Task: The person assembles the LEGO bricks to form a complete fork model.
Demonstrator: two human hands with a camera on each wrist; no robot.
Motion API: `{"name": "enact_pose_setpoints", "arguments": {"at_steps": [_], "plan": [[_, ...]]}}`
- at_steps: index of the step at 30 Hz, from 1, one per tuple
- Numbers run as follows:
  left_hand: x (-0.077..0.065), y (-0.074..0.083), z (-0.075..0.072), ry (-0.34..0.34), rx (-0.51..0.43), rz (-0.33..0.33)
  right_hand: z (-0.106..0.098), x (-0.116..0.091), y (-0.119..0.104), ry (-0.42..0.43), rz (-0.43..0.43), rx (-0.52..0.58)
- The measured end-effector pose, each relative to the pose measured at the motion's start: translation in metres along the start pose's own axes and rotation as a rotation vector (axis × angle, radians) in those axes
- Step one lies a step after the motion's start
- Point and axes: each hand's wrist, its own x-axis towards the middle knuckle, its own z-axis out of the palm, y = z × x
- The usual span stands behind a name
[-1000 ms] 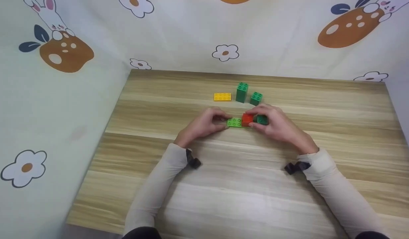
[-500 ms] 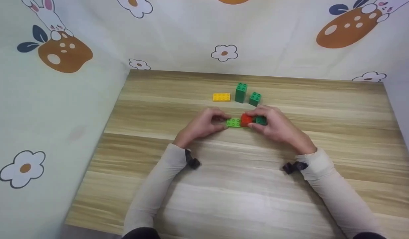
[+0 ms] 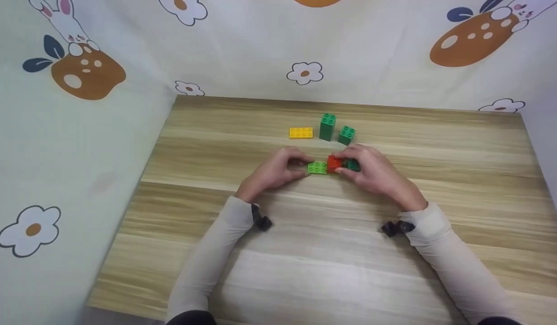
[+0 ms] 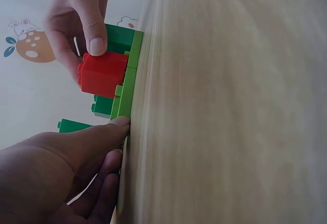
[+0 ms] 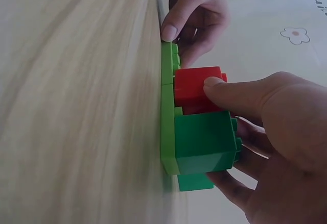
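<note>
In the head view my left hand point(image 3: 280, 169) pinches the left end of a light green building-block plate point(image 3: 316, 167) on the table. My right hand point(image 3: 373, 169) holds a red brick point(image 3: 334, 164) between thumb and fingers. The right wrist view shows two light green plates point(image 5: 167, 122) end to end, with the red brick point(image 5: 196, 89) over their seam. A dark green brick point(image 5: 204, 134) sits on the outer end of the right-hand plate, beside the red one. In the head view my right fingers partly cover this dark green brick point(image 3: 353, 165).
Behind the hands stand a yellow plate point(image 3: 301, 133), a tall green brick point(image 3: 327, 127) and a small green brick point(image 3: 346, 135) close to my right fingers. The wooden table point(image 3: 305, 253) meets a patterned cloth wall point(image 3: 242, 54) at the back and left.
Both hands keep their grips. My right wrist has shifted slightly left, and my right hand covers a little more of the dark green brick. The whole head view has drifted slightly.
</note>
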Motion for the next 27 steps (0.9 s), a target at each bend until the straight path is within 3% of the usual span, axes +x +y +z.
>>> {"name": "enact_pose_setpoints", "arguments": {"at_steps": [7,18,27], "plan": [[0.000,0.000,-0.001,-0.016,-0.006,-0.019,0.000,-0.001,-0.009,-0.011,-0.002,-0.099],[0.002,0.001,0.000,-0.001,0.022,0.000,-0.002,0.000,0.001,-0.008,0.016,-0.037],[0.000,0.000,0.000,0.002,0.017,-0.010,-0.002,0.001,0.002,-0.024,0.006,-0.064]]}}
